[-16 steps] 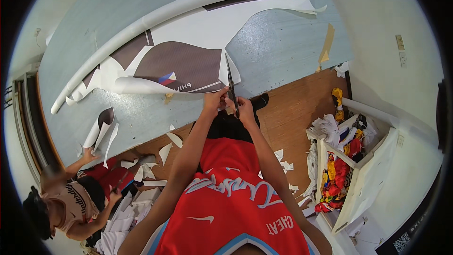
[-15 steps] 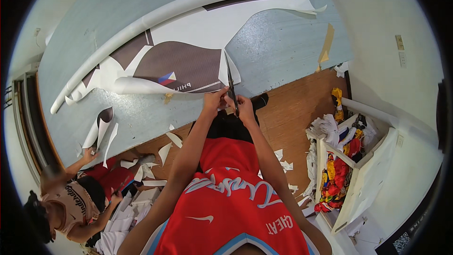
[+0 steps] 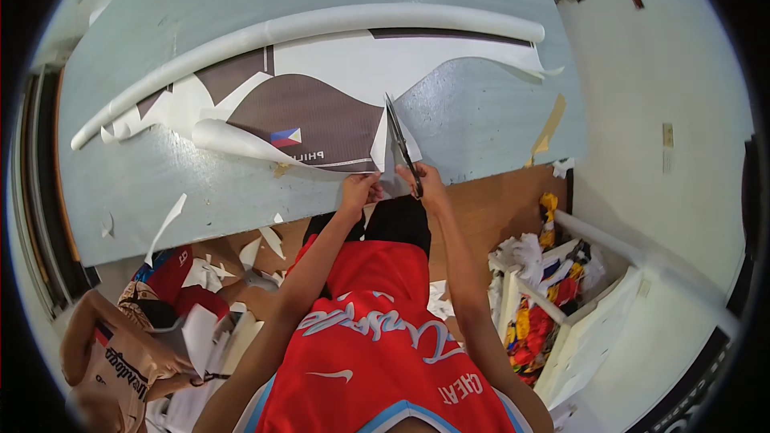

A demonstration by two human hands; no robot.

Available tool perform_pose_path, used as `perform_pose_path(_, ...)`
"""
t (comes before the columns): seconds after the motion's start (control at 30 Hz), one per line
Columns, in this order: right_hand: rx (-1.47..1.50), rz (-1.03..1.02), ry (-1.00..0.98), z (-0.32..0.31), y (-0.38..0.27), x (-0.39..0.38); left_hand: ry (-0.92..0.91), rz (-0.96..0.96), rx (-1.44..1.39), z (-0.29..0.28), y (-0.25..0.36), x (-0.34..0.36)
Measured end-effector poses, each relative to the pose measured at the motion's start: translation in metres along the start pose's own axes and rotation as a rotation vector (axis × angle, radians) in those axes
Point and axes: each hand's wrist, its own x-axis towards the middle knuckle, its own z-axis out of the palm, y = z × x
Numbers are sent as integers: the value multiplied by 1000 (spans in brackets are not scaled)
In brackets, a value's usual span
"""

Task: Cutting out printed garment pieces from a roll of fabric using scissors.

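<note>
Scissors (image 3: 399, 138) are in my right hand (image 3: 428, 180), its fingers wrapped round the handles. Their blades point away from me, along the right edge of a printed sheet (image 3: 313, 116) with a brown panel and a small flag print. A narrow white strip (image 3: 411, 143) lies just right of the blades. My left hand (image 3: 362, 190) pinches the sheet's near edge at the table's front. The sheet's lower left side curls up, showing its white back. Beyond the panel, the same sheet runs to a long white roll (image 3: 401, 15).
The blue-grey table (image 3: 473, 124) has tan tape (image 3: 548, 130) at its right end. A co-worker (image 3: 128, 353) sits at the lower left with white pieces in hand. Paper scraps (image 3: 207, 274) litter the floor. An open white cabinet (image 3: 589, 335) holding colourful cloth stands right.
My hands have moved a little apart, the scissors now farther right of my left hand. The co-worker's curled brown-and-white piece has left the table. The whole view has shifted slightly.
</note>
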Motion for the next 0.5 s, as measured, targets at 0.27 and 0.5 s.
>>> perform_pose_path(0.27,-459,24,-311,-81,-60,58,180,-11,-110,19,-6,-10)
perform_pose_path(0.5,-666,-78,-523,-118,-85,107,264,-75,-475,71,-8,-14)
